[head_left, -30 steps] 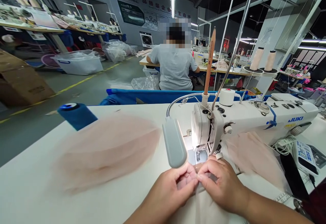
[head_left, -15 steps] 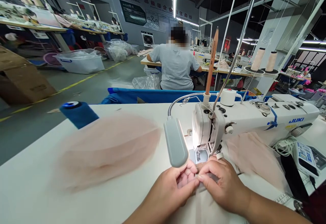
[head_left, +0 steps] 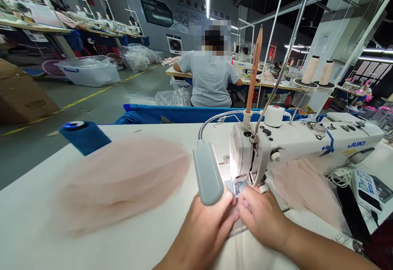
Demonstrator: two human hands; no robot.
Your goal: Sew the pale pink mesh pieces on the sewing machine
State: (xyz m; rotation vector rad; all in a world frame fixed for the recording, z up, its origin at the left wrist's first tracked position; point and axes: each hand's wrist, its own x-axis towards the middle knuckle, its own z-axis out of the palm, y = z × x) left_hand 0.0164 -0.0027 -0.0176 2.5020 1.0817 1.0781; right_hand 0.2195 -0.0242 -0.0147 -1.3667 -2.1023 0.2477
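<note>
My left hand [head_left: 205, 229] and my right hand [head_left: 260, 216] meet just in front of the needle of a white JUKI sewing machine [head_left: 301, 141]. Both pinch the edge of a thin pale pink mesh piece [head_left: 242, 245] that runs back toward me on the white table [head_left: 37, 241]. The fingertips of my left hand are partly hidden behind the grey lamp head [head_left: 208, 173] on its gooseneck. A pile of pink mesh pieces [head_left: 123, 180] lies to the left, and more pink mesh [head_left: 303, 190] sits right of the needle under the machine arm.
A blue thread cone [head_left: 84, 135] lies at the table's left edge. A pencil [head_left: 253, 69] stands on the machine top, with two thread cones [head_left: 317, 72] behind. A control box [head_left: 367, 188] sits at right. Another person in a grey shirt [head_left: 210, 77] sits ahead, back turned.
Both hands have slid forward with the mesh edge, closer to the presser foot; my left fingers now sit under the lamp head.
</note>
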